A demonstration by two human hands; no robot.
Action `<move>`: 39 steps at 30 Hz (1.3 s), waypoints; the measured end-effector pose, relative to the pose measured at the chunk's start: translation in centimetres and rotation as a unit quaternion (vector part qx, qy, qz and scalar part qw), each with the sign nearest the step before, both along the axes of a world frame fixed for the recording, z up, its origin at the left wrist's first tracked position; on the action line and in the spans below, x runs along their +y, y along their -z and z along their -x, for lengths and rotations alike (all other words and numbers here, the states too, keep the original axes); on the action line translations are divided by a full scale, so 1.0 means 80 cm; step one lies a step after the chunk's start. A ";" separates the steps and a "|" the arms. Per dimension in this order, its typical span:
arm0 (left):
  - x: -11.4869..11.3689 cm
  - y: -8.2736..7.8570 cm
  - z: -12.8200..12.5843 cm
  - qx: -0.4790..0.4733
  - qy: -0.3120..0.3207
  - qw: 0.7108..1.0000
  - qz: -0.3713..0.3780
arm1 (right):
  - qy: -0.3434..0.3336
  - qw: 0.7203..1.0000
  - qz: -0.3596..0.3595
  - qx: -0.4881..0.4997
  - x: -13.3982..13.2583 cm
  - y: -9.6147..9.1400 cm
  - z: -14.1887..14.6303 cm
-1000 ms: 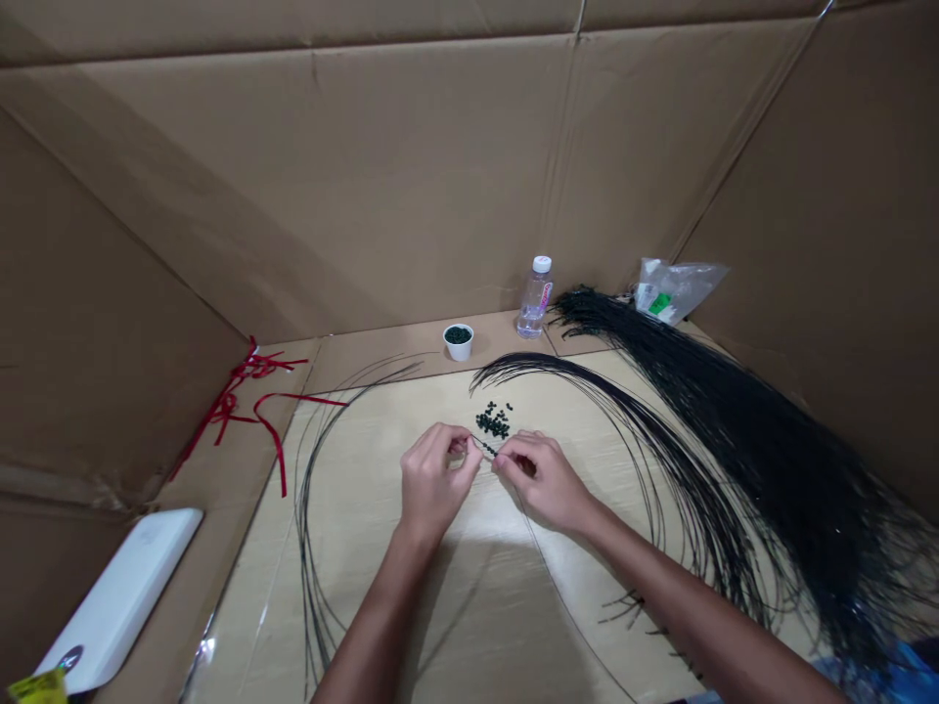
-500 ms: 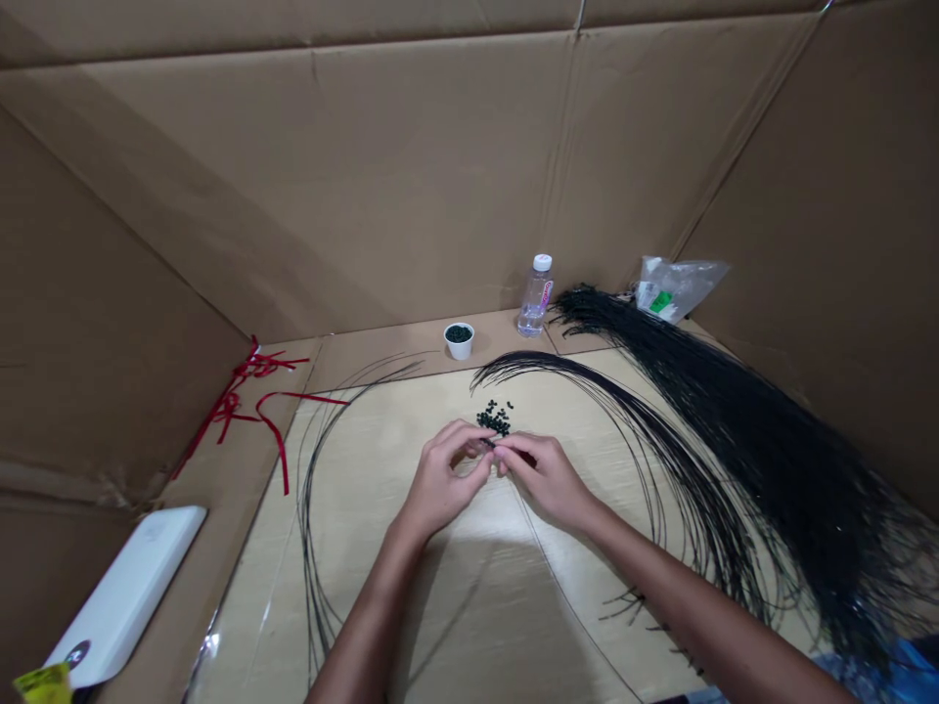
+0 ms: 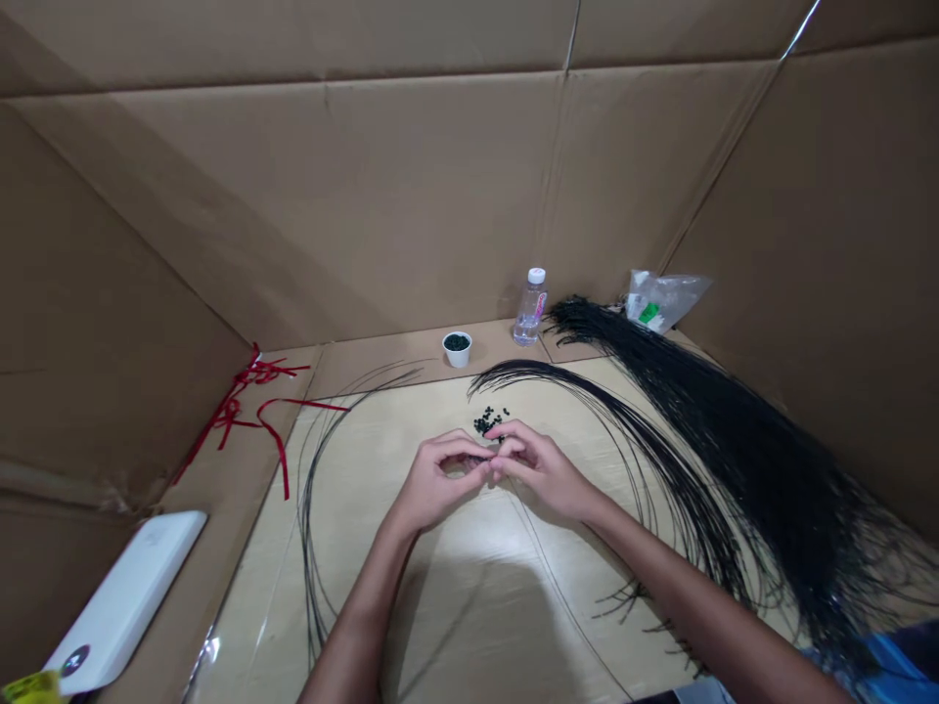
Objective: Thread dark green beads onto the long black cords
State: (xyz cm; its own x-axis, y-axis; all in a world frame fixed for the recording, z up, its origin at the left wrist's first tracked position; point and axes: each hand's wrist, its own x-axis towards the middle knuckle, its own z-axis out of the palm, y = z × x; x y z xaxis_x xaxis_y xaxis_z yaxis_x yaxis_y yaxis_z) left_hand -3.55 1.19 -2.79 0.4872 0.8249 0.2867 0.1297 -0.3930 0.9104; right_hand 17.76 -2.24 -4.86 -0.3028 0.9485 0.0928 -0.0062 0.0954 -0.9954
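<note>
My left hand (image 3: 438, 481) and my right hand (image 3: 539, 469) meet fingertip to fingertip over the pale tabletop (image 3: 469, 596), both pinched closed. Between them runs a thin black strand (image 3: 547, 572) that trails back toward me; something small and dark sits at the pinch, too small to name. Just beyond my fingers lies a little heap of dark green beads (image 3: 489, 420). A small white cup (image 3: 457, 347) holding more beads stands farther back.
A thick bundle of black strands (image 3: 740, 450) fans across the right side. A few loose strands (image 3: 312, 528) curve on the left. A water bottle (image 3: 529, 307) and plastic bag (image 3: 660, 298) stand at the back, red ribbon (image 3: 249, 406) and a white device (image 3: 121, 601) left. Cardboard walls (image 3: 411, 196) enclose everything.
My two hands have drawn together from a small gap to touching fingertips, sliding slightly away from me toward the beads. The view has tilted a little.
</note>
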 end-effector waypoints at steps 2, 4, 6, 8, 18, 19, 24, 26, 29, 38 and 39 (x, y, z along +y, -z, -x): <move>0.001 -0.010 0.002 0.001 0.006 1.000 0.006 | -0.015 1.000 -0.004 -0.014 -0.004 -0.012 -0.004; 0.000 -0.020 0.002 0.001 0.012 1.000 0.013 | -0.023 0.999 -0.004 -0.022 -0.009 -0.025 -0.009; -0.004 -0.032 0.000 0.004 0.019 0.999 0.028 | -0.013 0.999 -0.007 -0.034 -0.016 -0.038 -0.014; -0.012 -0.043 -0.003 0.005 0.024 0.998 0.050 | 0.008 0.998 -0.019 -0.061 -0.024 -0.050 -0.017; -0.051 -0.088 0.002 -0.005 -0.003 0.999 0.044 | 0.052 0.985 -0.075 -0.146 -0.080 -0.086 -0.025; -0.054 -0.090 0.005 -0.007 -0.005 0.999 0.040 | 0.058 0.985 -0.070 -0.144 -0.087 -0.087 -0.025; -0.067 -0.104 0.012 -0.013 -0.005 0.999 0.032 | 0.072 0.988 -0.039 -0.128 -0.115 -0.094 -0.029; -0.073 -0.112 0.011 -0.011 0.002 0.999 0.038 | 0.066 0.990 -0.018 -0.122 -0.124 -0.101 -0.031; -0.082 -0.125 0.007 -0.005 0.011 0.999 0.046 | 0.047 0.991 0.027 -0.123 -0.136 -0.115 -0.035; -0.078 -0.156 0.044 -0.062 -0.023 0.998 -0.008 | -0.057 0.972 0.140 -0.182 -0.204 -0.143 -0.088; -0.073 -0.156 0.052 -0.071 -0.041 0.997 -0.012 | -0.061 0.967 0.161 -0.186 -0.214 -0.142 -0.100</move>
